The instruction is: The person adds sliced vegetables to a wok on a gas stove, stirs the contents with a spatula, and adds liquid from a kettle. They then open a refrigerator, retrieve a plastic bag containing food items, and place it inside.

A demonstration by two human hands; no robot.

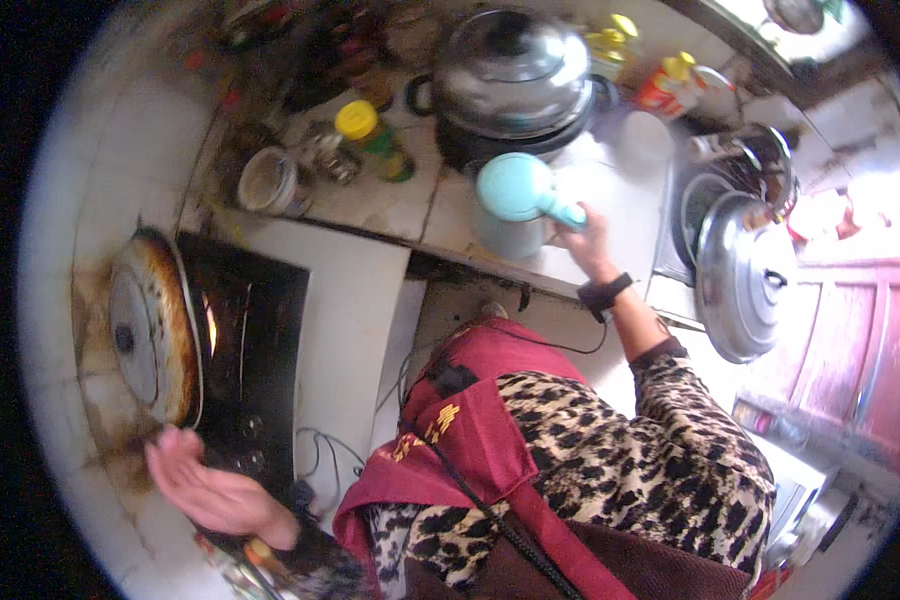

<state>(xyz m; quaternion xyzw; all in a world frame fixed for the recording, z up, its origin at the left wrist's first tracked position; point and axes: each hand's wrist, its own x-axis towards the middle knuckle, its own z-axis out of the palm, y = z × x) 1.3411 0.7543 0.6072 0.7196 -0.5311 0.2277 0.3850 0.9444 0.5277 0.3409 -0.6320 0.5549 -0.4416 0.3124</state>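
My right hand [589, 240] grips the short handle of a light-blue plastic ladle [516, 186]. The round part of the ladle is over the tiled counter [405, 202], in front of a large lidded steel pot [514, 75]. Just beneath it shows a paler, blurred blue round shape [510, 238], partly hidden. At lower left my left hand [210, 484] is raised with the palm bared and nothing in it, slightly blurred. Close by its fingertips is the scorched rim of a lidded pan [154, 330] on a black gas stove [251, 360], where a flame [211, 324] burns.
A yellow-capped bottle [375, 139], a glass jar [331, 154] and a white tub [268, 180] stand left of the pot. Plastic bottles [664, 86] are behind it. To the right, a large metal lid [746, 277] leans at the counter's end. Cables [334, 450] hang beside the stove.
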